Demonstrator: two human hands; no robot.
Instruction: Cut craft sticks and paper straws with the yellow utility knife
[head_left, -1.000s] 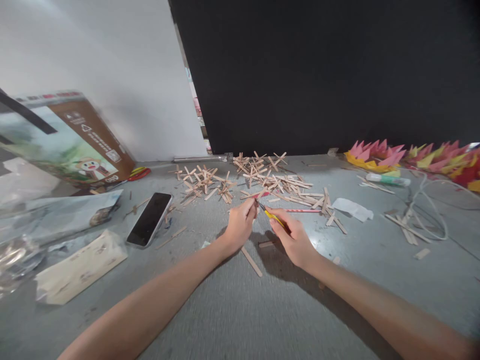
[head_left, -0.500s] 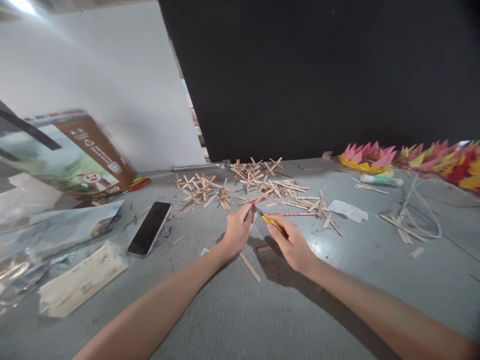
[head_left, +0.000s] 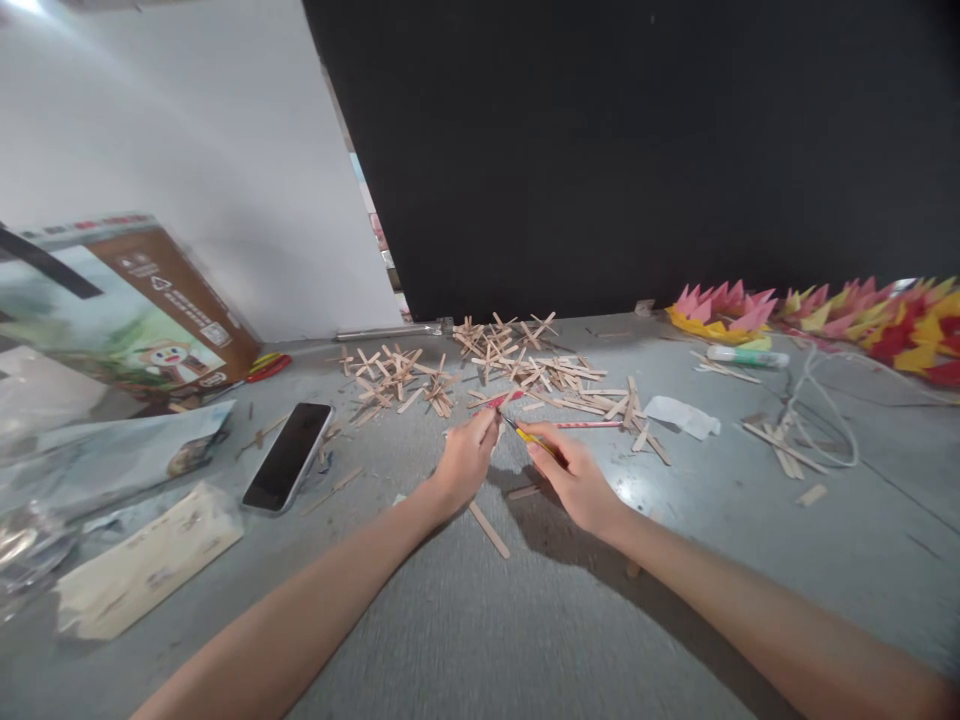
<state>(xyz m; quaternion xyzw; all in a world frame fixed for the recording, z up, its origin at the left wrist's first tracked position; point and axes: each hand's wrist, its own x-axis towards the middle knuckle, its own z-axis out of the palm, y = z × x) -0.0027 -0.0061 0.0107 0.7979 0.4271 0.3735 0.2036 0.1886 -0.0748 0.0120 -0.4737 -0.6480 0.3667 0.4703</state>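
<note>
My left hand [head_left: 466,460] is closed, thumb and fingers pinched together just in front of the pile of wooden craft sticks [head_left: 540,375]. What it pinches is mostly hidden; a pale sliver shows by the fingertips. My right hand [head_left: 577,480] is wrapped round pliers with yellow handles [head_left: 534,438]. Their dark metal tip touches or nearly touches the left fingertips. Beyond the fingers lies a flat red object [head_left: 508,398]. A single craft stick [head_left: 489,530] rests on the grey table below the hands. Behind them, many sticks are joined into star-like crosses [head_left: 394,375].
At left lie a phone [head_left: 289,458], a cream packet [head_left: 154,560], red-handled scissors [head_left: 268,367] and a printed bag [head_left: 180,310]. A pencil [head_left: 589,425], white paper scrap [head_left: 682,416], glue stick [head_left: 748,357], white cord [head_left: 855,440] and folded-paper crown [head_left: 721,312] are at right. A black board [head_left: 637,150] stands behind.
The whole view has shifted slightly, so things appear a little further left. Both hands keep their grips, and the pliers' tip stays by the left fingertips.
</note>
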